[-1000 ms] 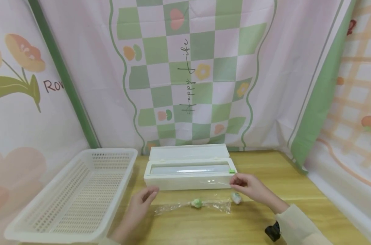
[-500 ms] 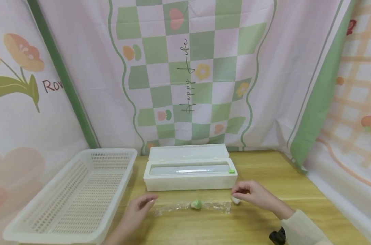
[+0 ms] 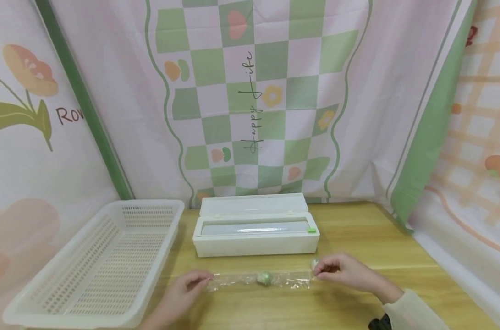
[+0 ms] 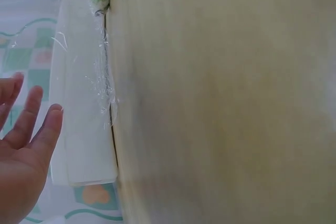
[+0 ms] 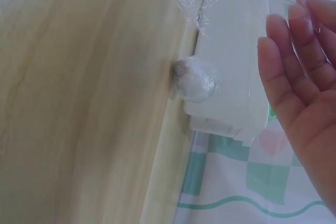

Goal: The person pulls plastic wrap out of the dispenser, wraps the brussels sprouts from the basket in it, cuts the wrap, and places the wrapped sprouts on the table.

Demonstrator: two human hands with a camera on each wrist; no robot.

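A small round green-and-white vegetable lies on the table, with crumpled clear cling film spreading to both sides of it. At the film's left end is my left hand; my right hand is at its right end. Thumb and forefinger of each hand pinch a thin sheet of film stretched between them, low over the vegetable. The sheet is so clear that only glints show. Right beside my right fingertips sits a second ball wrapped in film, partly hidden by that hand in the head view.
Behind the hands stands a long white film dispenser box, lid raised, with a film roll and a green slider. On the left is a white perforated basket. Printed curtains enclose the wooden table.
Both hands have come down and toward me from the front of the box, bringing the stretched film over the vegetable. The box and basket have stayed put.
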